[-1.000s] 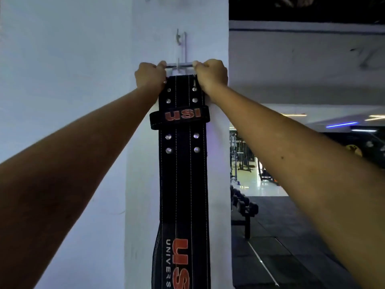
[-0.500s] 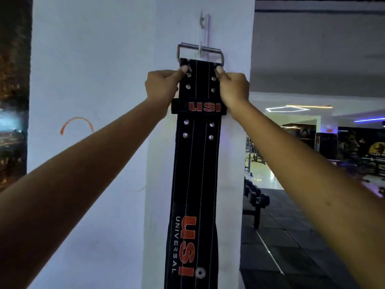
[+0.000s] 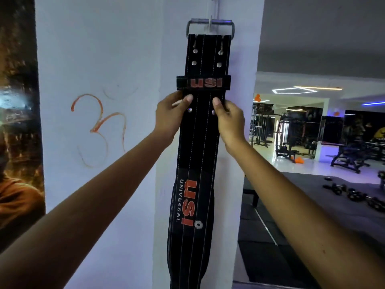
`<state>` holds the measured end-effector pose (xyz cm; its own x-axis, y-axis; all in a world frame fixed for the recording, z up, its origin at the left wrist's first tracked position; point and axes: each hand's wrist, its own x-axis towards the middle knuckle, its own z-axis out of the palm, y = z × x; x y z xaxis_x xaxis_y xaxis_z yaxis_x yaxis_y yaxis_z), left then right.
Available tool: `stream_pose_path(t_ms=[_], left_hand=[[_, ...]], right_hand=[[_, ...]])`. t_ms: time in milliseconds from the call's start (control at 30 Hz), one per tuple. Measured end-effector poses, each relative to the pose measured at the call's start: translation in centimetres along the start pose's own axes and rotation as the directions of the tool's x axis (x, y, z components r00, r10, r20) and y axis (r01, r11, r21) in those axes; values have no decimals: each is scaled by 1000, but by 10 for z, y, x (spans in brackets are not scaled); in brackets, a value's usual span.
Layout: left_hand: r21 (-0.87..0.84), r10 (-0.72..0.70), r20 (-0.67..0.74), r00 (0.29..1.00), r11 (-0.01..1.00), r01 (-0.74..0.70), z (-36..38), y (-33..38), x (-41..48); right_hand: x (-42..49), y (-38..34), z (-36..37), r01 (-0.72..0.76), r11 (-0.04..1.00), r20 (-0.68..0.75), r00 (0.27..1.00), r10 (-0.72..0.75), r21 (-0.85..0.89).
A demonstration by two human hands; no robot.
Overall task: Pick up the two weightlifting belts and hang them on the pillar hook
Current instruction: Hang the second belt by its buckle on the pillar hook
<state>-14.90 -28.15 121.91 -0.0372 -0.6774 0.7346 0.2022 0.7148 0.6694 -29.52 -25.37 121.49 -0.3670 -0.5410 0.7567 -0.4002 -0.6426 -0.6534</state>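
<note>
Belt: a long black weightlifting belt (image 3: 200, 142) with white stitching and orange "USI" lettering hangs flat against the corner of a white pillar (image 3: 129, 59), its lower end running out of view at the bottom.
Buckle: the metal buckle frame (image 3: 210, 25) at the top of the belt is looped over a small white hook (image 3: 211, 22) fixed high on the pillar, so the belt's weight appears to rest on the hook.
Second belt: a dark layer shows behind the lower part of the front belt, but I cannot tell whether that is the other belt.
Left hand: the left hand (image 3: 168, 115) pinches the belt's left edge just below the keeper loop, thumb on the front face, fingers curled behind.
Right hand: the right hand (image 3: 229, 117) pinches the right edge at the same height, thumb in front, fingers wrapped around the back.
Handling: it looks thick, stiff and fairly heavy, likely to keep its shape rather than drape. The edges near the buckle seem the surest hold, since the wide, smooth middle offers little to grip.
Risk: let go unevenly, it may swing and the buckle could slip off the short hook.
Surroundings: an orange symbol (image 3: 100, 126) is drawn on the pillar to the left; gym machines (image 3: 291, 132) and dumbbells (image 3: 354, 197) on a dark floor lie well apart to the right.
</note>
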Motion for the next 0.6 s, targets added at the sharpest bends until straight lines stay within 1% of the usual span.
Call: stream_pose_path(t_ms=[67,133,200,267,333,433,467,533,600], left_hand=[[48,-154,58,986,987,152,1,-20,-14],[53,-229,106,968,973,224,0,-40,-31],[42,-215,128,968,977,211,-3,-52,-47],[60,-164,167,972,986,156,-7,-61,-60],[67,-124,224,967,991,112,-12,-72,-73],[-32,-204,275,940,975,220,-23,-103,-105],[-22,-246,277,929,965,262,-27,-114,-116],[5,-323,264,909,943,333,-32,-128,-135],[-1,-364,254,896,927,376,-34,-130,-144]], right_hand=[[-18,20,4,-70,997,88,993,73,-30],[-36,38,6,-137,991,147,980,133,16],[-52,51,3,-197,978,193,965,180,72],[-67,64,-3,-253,959,250,944,216,127],[-83,76,-9,-268,952,288,933,218,147],[-103,89,-15,-235,968,297,934,198,92],[-107,94,-17,-248,965,301,929,214,80],[-115,105,-20,-335,938,324,900,293,82],[-128,117,-25,-423,904,357,856,374,65]])
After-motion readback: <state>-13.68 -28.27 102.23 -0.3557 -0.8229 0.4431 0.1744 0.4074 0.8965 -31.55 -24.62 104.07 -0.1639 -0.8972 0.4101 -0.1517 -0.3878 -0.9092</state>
